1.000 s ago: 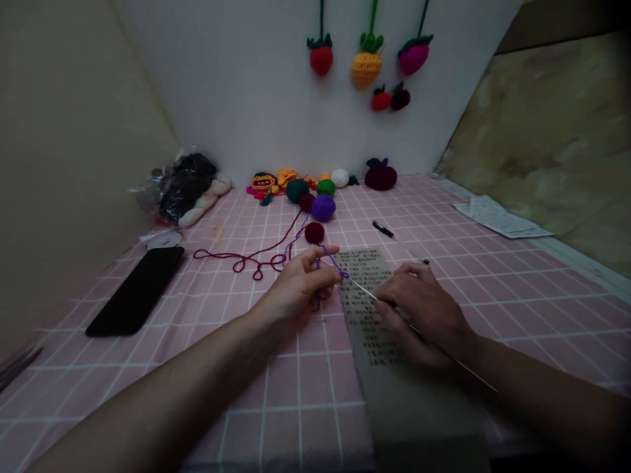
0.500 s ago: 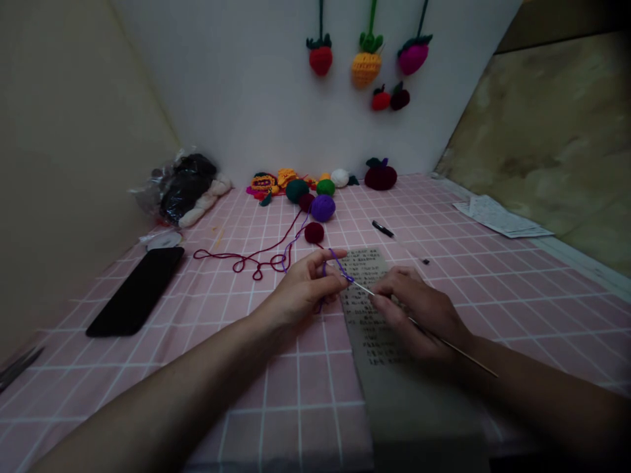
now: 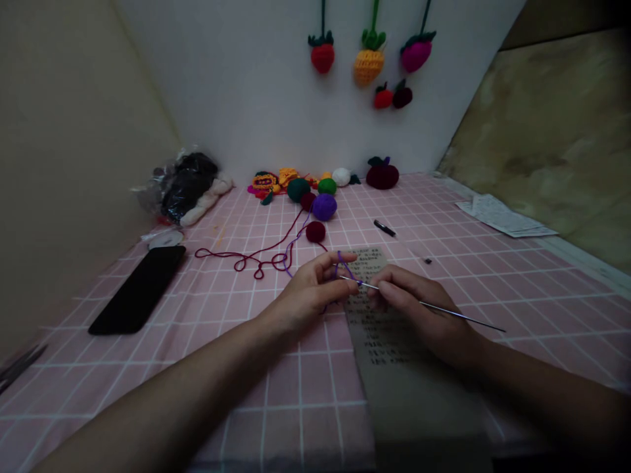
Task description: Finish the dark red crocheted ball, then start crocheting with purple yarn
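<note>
Purple yarn (image 3: 347,265) runs over the raised index finger of my left hand (image 3: 320,281), whose thumb and other fingers pinch it near the hook tip. My right hand (image 3: 419,303) is closed on a thin metal crochet hook (image 3: 463,316), held like a pencil with its shaft sticking out behind. The hook's front end passes through a small purple stitch close to my left thumb. A purple yarn ball (image 3: 325,207) lies farther back, its strand leading toward my left hand. Beneath my hands is a brown sheet with handwriting (image 3: 382,355).
A dark red yarn ball (image 3: 315,231) and loose dark red yarn (image 3: 241,257) lie beyond my left hand. On the left are a black phone (image 3: 138,289), scissors (image 3: 22,368) and a plastic bag (image 3: 190,184). A pen (image 3: 384,228) and papers (image 3: 505,215) lie right.
My right hand has turned the hook, so its shaft lies flatter and its rear end sits higher. Both hands have shifted slightly right, and the purple stitch with them.
</note>
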`<state>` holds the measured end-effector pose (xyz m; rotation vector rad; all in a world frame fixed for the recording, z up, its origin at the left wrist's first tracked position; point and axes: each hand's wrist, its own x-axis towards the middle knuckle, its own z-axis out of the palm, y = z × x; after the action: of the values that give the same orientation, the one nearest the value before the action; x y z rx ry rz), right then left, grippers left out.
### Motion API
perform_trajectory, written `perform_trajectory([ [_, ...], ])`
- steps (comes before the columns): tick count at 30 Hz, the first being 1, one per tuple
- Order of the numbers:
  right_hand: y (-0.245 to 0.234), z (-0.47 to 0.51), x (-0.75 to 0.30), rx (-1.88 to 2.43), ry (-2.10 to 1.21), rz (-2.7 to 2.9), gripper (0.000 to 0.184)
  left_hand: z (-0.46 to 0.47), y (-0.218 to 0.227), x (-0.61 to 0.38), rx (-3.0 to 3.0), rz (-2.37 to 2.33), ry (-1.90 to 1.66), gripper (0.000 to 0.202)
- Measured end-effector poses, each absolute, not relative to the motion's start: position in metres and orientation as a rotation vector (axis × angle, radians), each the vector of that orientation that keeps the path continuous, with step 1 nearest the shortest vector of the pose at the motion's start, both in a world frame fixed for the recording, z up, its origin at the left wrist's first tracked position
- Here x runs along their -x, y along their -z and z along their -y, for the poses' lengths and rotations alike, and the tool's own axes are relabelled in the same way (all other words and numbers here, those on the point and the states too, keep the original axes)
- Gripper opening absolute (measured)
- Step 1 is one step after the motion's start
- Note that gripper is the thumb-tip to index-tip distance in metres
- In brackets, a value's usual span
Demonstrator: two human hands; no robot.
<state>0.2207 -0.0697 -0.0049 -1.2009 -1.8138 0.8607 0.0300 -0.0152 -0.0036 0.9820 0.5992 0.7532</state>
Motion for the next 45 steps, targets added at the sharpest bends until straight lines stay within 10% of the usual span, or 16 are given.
perform_trajectory([
  [45,0.0037,0.0723,-0.2175,1.266,-0.669,1.919,0.026,0.0193,-0.0005,-0.0326,-0.900,-0.611,-0.797,0.061],
])
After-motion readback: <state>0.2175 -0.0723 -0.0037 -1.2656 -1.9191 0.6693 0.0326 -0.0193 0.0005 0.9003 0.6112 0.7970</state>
